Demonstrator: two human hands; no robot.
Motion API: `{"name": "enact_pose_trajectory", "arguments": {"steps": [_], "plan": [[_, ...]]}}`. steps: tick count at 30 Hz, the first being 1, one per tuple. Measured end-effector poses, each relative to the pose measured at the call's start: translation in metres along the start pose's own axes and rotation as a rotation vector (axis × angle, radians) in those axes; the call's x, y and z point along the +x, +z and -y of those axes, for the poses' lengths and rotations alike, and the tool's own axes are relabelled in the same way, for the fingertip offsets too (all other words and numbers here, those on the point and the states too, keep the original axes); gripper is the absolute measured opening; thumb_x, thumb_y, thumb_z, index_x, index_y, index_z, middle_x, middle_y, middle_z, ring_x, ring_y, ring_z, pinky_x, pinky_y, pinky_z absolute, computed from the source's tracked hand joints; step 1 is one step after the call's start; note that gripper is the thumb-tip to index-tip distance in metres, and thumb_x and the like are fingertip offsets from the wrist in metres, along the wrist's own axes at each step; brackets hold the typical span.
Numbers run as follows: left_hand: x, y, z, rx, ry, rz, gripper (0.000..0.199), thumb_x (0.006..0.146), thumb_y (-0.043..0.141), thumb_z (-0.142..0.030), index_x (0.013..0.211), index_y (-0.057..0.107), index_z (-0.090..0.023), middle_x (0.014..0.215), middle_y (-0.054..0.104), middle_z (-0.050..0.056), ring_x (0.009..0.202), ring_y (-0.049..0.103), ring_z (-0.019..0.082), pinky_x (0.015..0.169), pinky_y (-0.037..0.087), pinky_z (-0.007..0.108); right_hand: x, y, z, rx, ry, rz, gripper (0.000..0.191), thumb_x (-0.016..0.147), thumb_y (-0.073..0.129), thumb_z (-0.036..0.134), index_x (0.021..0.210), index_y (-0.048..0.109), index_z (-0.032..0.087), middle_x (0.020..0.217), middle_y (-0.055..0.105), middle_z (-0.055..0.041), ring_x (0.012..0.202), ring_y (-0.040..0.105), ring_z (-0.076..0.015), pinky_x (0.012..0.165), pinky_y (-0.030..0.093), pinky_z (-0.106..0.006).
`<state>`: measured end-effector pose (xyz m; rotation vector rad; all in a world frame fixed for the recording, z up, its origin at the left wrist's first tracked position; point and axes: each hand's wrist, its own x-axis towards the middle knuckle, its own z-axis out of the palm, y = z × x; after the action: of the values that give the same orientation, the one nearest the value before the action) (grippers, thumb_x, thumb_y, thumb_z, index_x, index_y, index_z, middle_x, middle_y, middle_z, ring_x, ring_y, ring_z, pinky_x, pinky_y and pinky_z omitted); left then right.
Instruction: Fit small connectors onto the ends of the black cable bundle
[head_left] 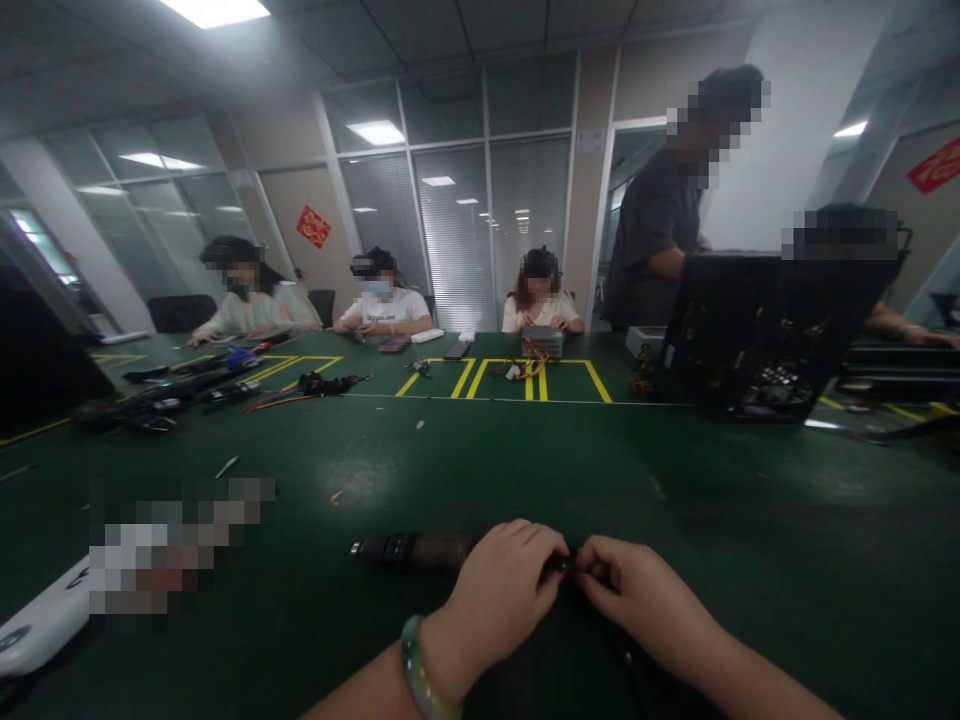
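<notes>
1. Lying lengthwise on the dark-green tabletop [480,450], the black, cylindrical, silver-tipped tool [431,551] points left, its other end hidden by the bare left hand [504,590].
2. The left fingers curl narrowly around a small, dark, glinting piece [556,566], probably steadying it; whether it joins the tool, I cannot tell.
3. Just beside, the bare right hand [637,590] pinches its fingertips together, presumably for fine work; what they hold is unclear.

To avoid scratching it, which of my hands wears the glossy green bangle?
Your left hand wears the glossy green bangle; your right hand wears none.
</notes>
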<state>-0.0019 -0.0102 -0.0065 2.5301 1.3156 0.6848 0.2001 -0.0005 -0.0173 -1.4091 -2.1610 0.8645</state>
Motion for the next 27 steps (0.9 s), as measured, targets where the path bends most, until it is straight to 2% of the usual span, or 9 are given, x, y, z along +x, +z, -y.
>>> {"name": "enact_pose_trajectory", "arguments": {"steps": [7, 12, 15, 19, 24, 27], "plan": [[-0.0008, -0.0017, -0.0007, -0.013, 0.01, 0.009, 0.015, 0.082, 0.061, -0.014, 0.094, 0.057, -0.022, 0.113, 0.062, -0.001, 0.104, 0.055, 0.019, 0.093, 0.042, 0.036, -0.001, -0.0013, 0.0029, 0.018, 0.011, 0.013, 0.011, 0.086, 0.054, 0.024, 0.084, 0.064, 0.021, 0.073, 0.066, 0.0022, 0.065, 0.06, -0.014, 0.055, 0.037, -0.021], [-0.0007, -0.0012, -0.0001, -0.025, 0.0, 0.009, 0.02, 0.081, 0.062, -0.014, 0.098, 0.056, -0.022, 0.118, 0.06, 0.001, 0.107, 0.055, 0.021, 0.094, 0.042, 0.038, -0.0014, -0.003, 0.0044, 0.007, -0.001, 0.01, 0.011, 0.085, 0.054, 0.023, 0.084, 0.065, 0.022, 0.073, 0.067, 0.0021, 0.066, 0.061, -0.0141, 0.056, 0.037, -0.021], [-0.0008, 0.0002, 0.0013, -0.032, -0.022, 0.001, 0.019, 0.081, 0.065, -0.017, 0.097, 0.056, -0.021, 0.117, 0.061, 0.001, 0.106, 0.055, 0.021, 0.094, 0.043, 0.038, -0.0006, -0.0023, 0.0037, 0.011, 0.009, 0.016, 0.012, 0.084, 0.055, 0.025, 0.084, 0.067, 0.022, 0.072, 0.067, 0.0021, 0.065, 0.061, -0.0142, 0.056, 0.037, -0.021], [-0.0006, -0.0001, 0.0015, -0.024, 0.028, 0.008, 0.013, 0.084, 0.062, -0.013, 0.092, 0.058, -0.022, 0.117, 0.061, -0.002, 0.107, 0.055, 0.018, 0.095, 0.042, 0.036, 0.0005, -0.0012, 0.0031, 0.022, 0.038, 0.005, 0.014, 0.085, 0.055, 0.026, 0.083, 0.068, 0.021, 0.07, 0.067, 0.0019, 0.063, 0.06, -0.0139, 0.055, 0.037, -0.021], [0.0004, -0.0027, 0.0005, -0.006, 0.057, 0.016, 0.011, 0.086, 0.059, -0.013, 0.092, 0.06, -0.021, 0.117, 0.061, 0.0, 0.108, 0.055, 0.019, 0.095, 0.042, 0.038, 0.0006, -0.0016, 0.0033, 0.058, 0.046, 0.008, 0.014, 0.085, 0.056, 0.025, 0.082, 0.068, 0.021, 0.07, 0.068, 0.0024, 0.063, 0.061, -0.0138, 0.055, 0.037, -0.02], [0.0009, -0.0033, 0.0014, -0.011, 0.061, 0.024, 0.011, 0.085, 0.06, -0.013, 0.093, 0.061, -0.022, 0.108, 0.063, 0.0, 0.102, 0.056, 0.018, 0.092, 0.043, 0.035, 0.0007, -0.0022, 0.0033, 0.073, 0.031, 0.012, 0.013, 0.085, 0.056, 0.025, 0.082, 0.069, 0.022, 0.071, 0.069, 0.0027, 0.065, 0.062, -0.0142, 0.056, 0.038, -0.02]]}}
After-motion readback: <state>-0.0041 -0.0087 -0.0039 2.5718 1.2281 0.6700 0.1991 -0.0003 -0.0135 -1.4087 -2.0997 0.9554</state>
